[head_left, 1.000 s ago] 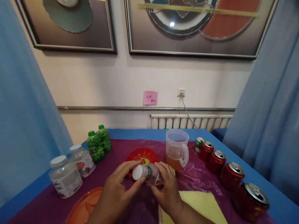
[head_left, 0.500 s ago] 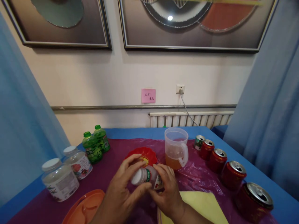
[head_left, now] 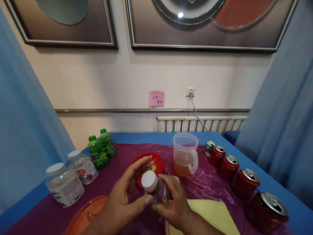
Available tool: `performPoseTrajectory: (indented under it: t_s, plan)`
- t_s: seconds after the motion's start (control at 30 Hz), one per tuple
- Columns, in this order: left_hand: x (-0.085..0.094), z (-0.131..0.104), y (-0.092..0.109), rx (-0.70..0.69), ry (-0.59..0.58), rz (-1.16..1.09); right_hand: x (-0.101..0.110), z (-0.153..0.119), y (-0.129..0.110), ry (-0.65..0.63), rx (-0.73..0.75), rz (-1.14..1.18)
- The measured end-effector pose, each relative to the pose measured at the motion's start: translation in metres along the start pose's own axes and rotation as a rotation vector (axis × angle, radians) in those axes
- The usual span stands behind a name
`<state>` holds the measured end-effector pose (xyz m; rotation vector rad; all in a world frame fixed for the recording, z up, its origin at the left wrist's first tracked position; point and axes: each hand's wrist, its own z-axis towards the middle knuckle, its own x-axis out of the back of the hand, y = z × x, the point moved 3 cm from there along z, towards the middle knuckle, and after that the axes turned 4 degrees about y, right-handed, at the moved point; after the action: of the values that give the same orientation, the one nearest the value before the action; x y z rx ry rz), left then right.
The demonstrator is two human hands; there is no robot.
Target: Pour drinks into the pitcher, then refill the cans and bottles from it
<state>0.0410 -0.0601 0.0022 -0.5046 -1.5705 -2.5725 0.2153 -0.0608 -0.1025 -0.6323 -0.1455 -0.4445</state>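
From the head view, both hands meet low over the middle of the counter, holding a small clear bottle with a white cap that points toward the camera. The right hand has its fingers wrapped around the bottle's body; the left hand has its thumb pressed just under the cap, with its fingers spread wide and curved above it. Just behind the bottle lies a red plate, and beside that a plastic pitcher holding amber liquid. Red cans line the right edge; jars and green bottles line the left. An orange tray and a yellow cloth sit at the near edge, leaving bare purple sheet between.
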Motion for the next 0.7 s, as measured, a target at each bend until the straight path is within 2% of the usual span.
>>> performPoseTrajectory:
  t_s: [0.07,0.13,0.3,0.5,0.6,0.7]
  plan:
    - [-0.001,0.0,-0.003,-0.019,0.101,0.141,0.001,0.0,-0.001,0.008,0.014,-0.014]
    - [0.0,0.0,-0.004,-0.01,0.152,0.223,0.002,0.001,-0.001,0.007,0.016,-0.011]
    - [0.003,0.004,-0.003,0.06,0.005,0.039,0.004,0.0,-0.001,-0.046,-0.016,0.109]
    - [0.009,0.003,-0.017,0.198,-0.189,-0.2,0.003,0.002,-0.002,-0.172,-0.062,0.188]
    - [0.005,-0.002,-0.022,0.172,-0.201,-0.267,0.003,-0.001,0.001,-0.196,-0.093,0.243]
    - [-0.002,-0.012,-0.029,0.129,-0.177,-0.163,0.003,-0.007,0.006,-0.15,-0.152,0.36]
